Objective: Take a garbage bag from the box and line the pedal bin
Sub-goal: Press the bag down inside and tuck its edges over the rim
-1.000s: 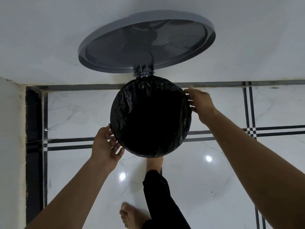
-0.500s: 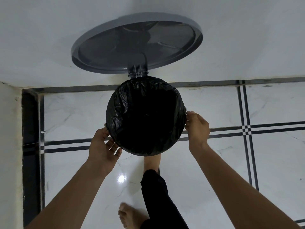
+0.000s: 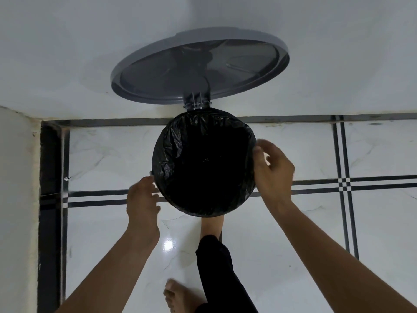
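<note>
Left hand (image 3: 142, 199): fingers loosely spread, gripping nothing, tips at the bin's left rim.
Right hand (image 3: 272, 171): fingers spread and curled, clamped on nothing, beside the right rim; blurred.
Garbage bag (image 3: 178, 141): black, lining the pedal bin, folded over its rim.
Lid (image 3: 198, 66): grey, raised against the wall.
Foot (image 3: 211, 224): under the bin's near edge.
Floor (image 3: 108, 150): glossy white tile.

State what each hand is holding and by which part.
Neither hand clearly grips anything. The left hand and right hand are open at opposite sides of the black plastic garbage bag lining the bin.
</note>
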The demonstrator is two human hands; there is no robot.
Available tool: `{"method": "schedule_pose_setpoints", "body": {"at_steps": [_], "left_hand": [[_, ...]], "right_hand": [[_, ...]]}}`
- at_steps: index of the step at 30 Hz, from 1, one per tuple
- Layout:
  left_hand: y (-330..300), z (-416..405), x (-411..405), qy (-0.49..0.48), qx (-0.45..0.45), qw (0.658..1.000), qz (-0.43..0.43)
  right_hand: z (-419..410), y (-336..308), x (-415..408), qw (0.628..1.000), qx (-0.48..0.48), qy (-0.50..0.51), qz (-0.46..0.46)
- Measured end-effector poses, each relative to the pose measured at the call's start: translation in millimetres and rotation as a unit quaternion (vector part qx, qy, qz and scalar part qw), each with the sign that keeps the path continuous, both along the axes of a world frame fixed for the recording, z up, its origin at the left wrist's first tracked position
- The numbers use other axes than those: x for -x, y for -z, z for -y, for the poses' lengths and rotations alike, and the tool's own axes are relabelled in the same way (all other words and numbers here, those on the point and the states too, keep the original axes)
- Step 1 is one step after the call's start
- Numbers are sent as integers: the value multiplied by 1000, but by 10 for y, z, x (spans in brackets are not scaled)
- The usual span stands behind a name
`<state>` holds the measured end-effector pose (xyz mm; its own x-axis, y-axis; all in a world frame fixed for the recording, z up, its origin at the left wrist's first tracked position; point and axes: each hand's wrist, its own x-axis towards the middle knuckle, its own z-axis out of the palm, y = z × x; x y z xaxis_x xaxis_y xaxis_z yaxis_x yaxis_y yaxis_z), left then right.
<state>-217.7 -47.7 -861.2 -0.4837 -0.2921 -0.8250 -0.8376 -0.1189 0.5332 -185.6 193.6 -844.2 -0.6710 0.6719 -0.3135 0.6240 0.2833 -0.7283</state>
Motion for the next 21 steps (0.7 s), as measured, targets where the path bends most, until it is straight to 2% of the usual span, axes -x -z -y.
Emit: {"method": "schedule_pose_setpoints", "body": {"at_steps": [1,3,5,7,8,10,13,18,20,21], "left_hand": [[-42,-64,30,36,50,996,-62],[-55,-181,180,135,110,968,-178],[19,-263,414,284,173,907,-260],[144,-337,672,429,240,822,-287],[191,-374,804,474,265,792,-278],[303,-428,1046,518,280,772,-239],[333,-502,1298,524,236,797,-186],[211,-517,1417,401,115,906,-70],[179,-460,1406,372,107,920,-61],[153,-415,1374,357,128,922,-77]], "right_hand": [[41,5,113,996,-40,-72,-17],[73,171,394,966,-136,-218,-15],[73,347,688,924,-205,-323,15],[59,459,941,890,-239,-386,48],[55,485,1030,880,-241,-405,61],[31,485,1165,879,-231,-410,79],[10,466,1320,898,-201,-381,93],[-94,390,1560,913,-93,-355,179],[-137,338,1529,931,-40,-311,186],[-147,327,1466,944,-63,-285,155]]}}
